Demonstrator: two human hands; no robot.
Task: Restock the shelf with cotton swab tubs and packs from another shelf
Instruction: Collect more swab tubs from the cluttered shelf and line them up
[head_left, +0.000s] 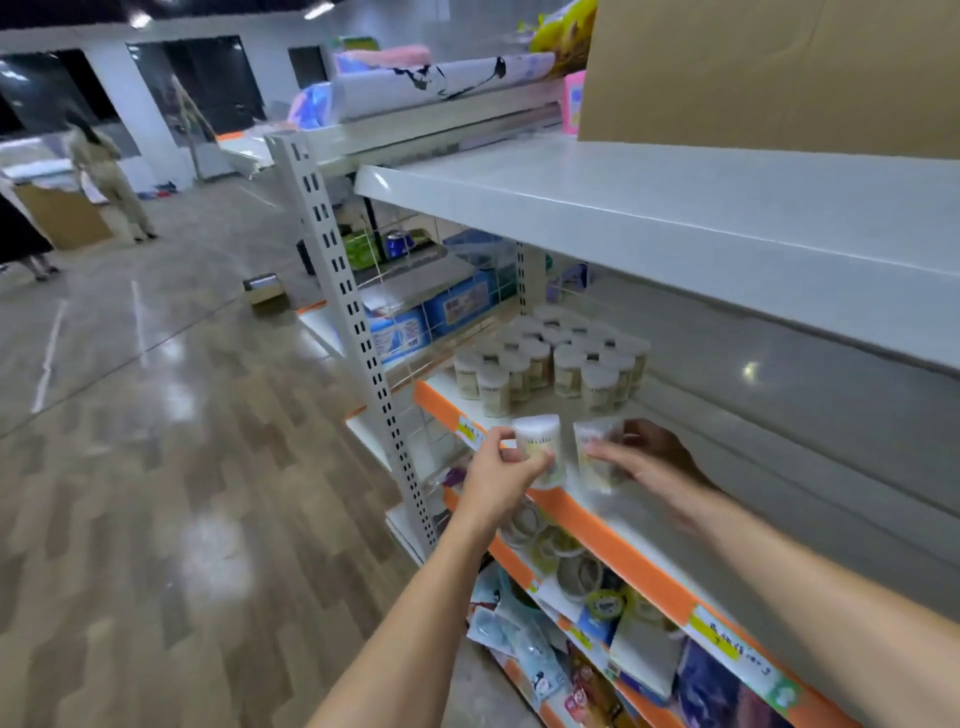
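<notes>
I hold one clear, white-lidded cotton swab tub (540, 452) in each hand — left hand (501, 480), right hand (647, 457) — low over the orange-edged white shelf (613, 551), just short of the stocked tubs (550, 358) beyond, probably to extend their rows.

Both arms outstretched — left hand (501, 475), right hand (647, 457), fingers curled.

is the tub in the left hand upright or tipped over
Upright. The tub held by the left hand has its white lid on top, above the orange shelf edge.
</notes>
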